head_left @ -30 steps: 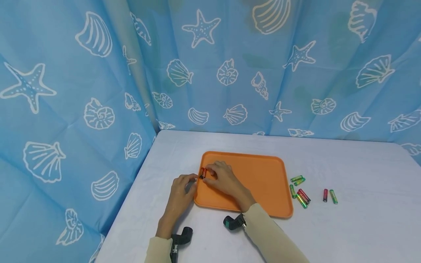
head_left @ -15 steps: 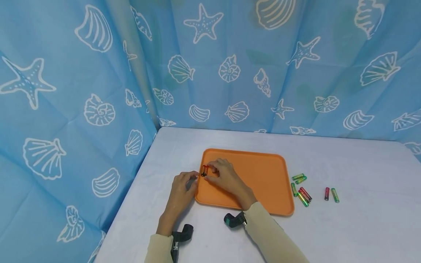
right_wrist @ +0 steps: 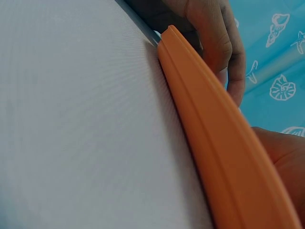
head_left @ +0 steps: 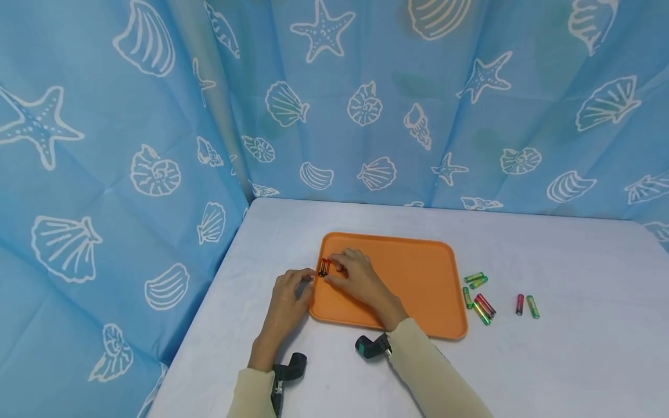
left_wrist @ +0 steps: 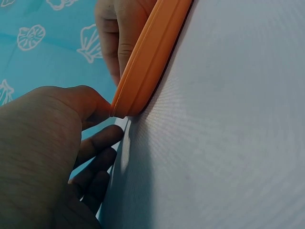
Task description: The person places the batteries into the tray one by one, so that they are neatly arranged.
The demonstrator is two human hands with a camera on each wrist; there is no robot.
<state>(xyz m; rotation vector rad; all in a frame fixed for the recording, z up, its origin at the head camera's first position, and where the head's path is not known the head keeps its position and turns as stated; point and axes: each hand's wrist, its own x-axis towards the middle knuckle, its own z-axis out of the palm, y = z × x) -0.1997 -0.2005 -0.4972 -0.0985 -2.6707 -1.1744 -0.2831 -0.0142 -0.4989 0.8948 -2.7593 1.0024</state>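
Two red-and-black batteries (head_left: 326, 267) lie side by side inside the left rim of an orange tray (head_left: 407, 278). The right hand (head_left: 360, 281) brackets their far and near ends with thumb and fingers; whether it pinches, I cannot tell. The left hand (head_left: 286, 299), fingers spread, is at the left rim. Red and green batteries (head_left: 481, 313) lie right, on the desk (head_left: 575, 348)

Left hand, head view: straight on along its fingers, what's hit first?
The left rim of the orange tray. The left hand looks right up against it, though exact contact is hard to judge. The red-and-black batteries lie just inside that rim.
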